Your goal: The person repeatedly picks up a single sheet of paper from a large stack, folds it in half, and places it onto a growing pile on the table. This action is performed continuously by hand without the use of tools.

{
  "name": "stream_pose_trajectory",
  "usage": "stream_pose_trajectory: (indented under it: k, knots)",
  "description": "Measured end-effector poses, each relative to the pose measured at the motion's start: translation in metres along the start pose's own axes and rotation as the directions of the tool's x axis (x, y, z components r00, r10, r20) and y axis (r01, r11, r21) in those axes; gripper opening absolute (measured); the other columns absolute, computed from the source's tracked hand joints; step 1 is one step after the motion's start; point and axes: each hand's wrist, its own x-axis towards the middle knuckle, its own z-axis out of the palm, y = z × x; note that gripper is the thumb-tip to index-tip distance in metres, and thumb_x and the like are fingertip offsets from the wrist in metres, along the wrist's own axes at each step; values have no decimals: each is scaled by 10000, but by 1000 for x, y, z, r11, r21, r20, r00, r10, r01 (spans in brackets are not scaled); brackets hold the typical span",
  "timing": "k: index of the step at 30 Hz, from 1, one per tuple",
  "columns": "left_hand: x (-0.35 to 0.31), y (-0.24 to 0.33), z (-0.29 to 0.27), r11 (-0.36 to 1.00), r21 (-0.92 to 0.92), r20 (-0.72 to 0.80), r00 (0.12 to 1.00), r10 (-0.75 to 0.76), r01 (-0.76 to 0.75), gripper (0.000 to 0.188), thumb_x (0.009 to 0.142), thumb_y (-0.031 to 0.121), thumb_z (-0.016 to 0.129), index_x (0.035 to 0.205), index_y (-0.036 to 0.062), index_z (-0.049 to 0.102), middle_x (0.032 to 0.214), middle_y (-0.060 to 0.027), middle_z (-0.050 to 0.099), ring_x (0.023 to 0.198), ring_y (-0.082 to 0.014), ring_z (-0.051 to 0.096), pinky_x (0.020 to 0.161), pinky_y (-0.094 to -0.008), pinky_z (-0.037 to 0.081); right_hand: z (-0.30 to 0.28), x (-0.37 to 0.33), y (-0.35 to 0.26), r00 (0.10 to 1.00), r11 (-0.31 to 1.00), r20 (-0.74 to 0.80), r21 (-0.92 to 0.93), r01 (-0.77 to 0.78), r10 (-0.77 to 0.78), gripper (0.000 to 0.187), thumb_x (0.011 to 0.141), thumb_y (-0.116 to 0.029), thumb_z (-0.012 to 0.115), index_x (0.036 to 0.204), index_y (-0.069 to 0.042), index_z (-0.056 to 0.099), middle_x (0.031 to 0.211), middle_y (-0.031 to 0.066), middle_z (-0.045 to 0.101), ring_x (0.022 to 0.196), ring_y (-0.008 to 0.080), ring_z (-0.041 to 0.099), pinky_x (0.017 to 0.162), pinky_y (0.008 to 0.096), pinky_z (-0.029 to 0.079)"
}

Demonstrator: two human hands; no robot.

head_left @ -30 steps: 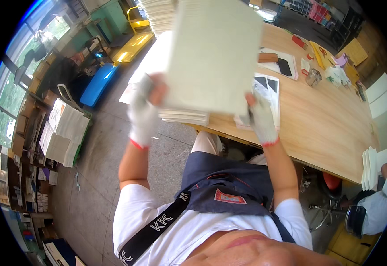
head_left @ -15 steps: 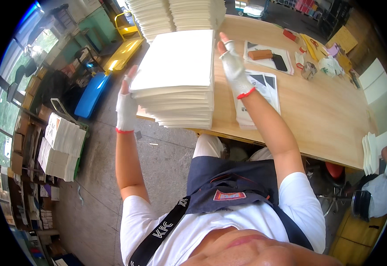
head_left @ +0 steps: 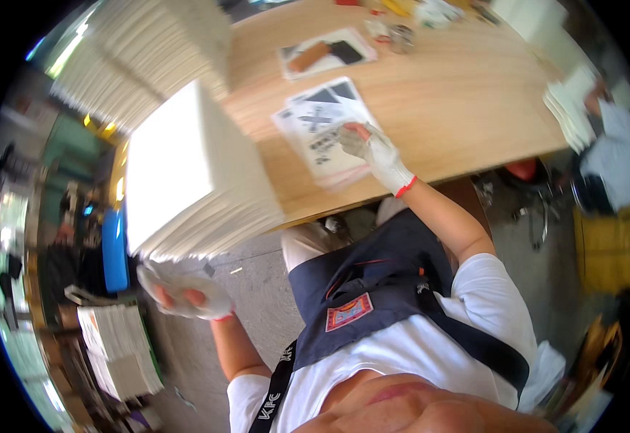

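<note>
A tall stack of white paper stands at the front left of the wooden table. My left hand, in a white glove with bare fingertips, is just off the stack's near left corner. Its fingers are apart and somewhat blurred, and nothing shows in it. My right hand, gloved the same way with a red cuff, hangs over a small pile of printed sheets right of the stack. Its fingers are loosely bent, with nothing seen between them; whether they touch the sheets, I cannot tell.
Taller paper stacks rise behind. An orange-brown block and a black phone-like object lie on more sheets beyond. A glass jar stands farther back. Another person's sleeve shows at right. A loaded cart stands on the left floor.
My view has turned right. Both hands have come away from the stack's sides: the left lower by its near corner, the right down over the printed sheets. The stack appears turned.
</note>
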Motion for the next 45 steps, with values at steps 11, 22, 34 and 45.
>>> stream_pose_trajectory:
  k: [11, 22, 34, 45]
  knots:
    - [-80, 141, 327, 903, -347, 837, 517, 177, 253, 550, 647, 214, 722, 1147, 73, 540, 1254, -148, 460, 1182, -359, 398, 983, -435, 342, -287, -124, -106, 639, 989, -758, -137, 46, -135, 219, 903, -153, 431, 1023, -43, 577, 900, 85, 628, 757, 175, 612, 648, 299, 522]
    - [-137, 245, 568, 927, -376, 905, 220, 363, 17, 661, 670, 401, 672, 1228, 118, 457, 1353, -156, 342, 1254, -340, 263, 1020, -489, 180, -510, -140, -254, 366, 939, -864, -323, 120, -344, 341, 880, -218, 433, 1129, 15, 447, 994, 151, 560, 750, 207, 598, 521, 271, 502]
    - [-136, 286, 657, 845, -499, 861, 224, 457, 191, 488, 622, 249, 671, 1060, 84, 535, 1348, -149, 351, 1253, -336, 272, 1004, -527, 196, -723, -192, -384, 554, -334, -319, -538, -774, -769, 432, 726, -345, 687, 969, -15, 549, 845, 162, 641, 829, 334, 601, 734, 401, 483]
    - [-131, 286, 662, 787, -523, 849, 287, 444, 327, 456, 576, 177, 670, 1005, 70, 557, 1307, -140, 393, 1224, -340, 307, 1012, -518, 212, -761, -181, -419, 354, -217, -556, -298, -930, -752, 656, 818, -557, 416, 1146, 4, 509, 1079, 215, 586, 1011, 341, 568, 862, 415, 441]
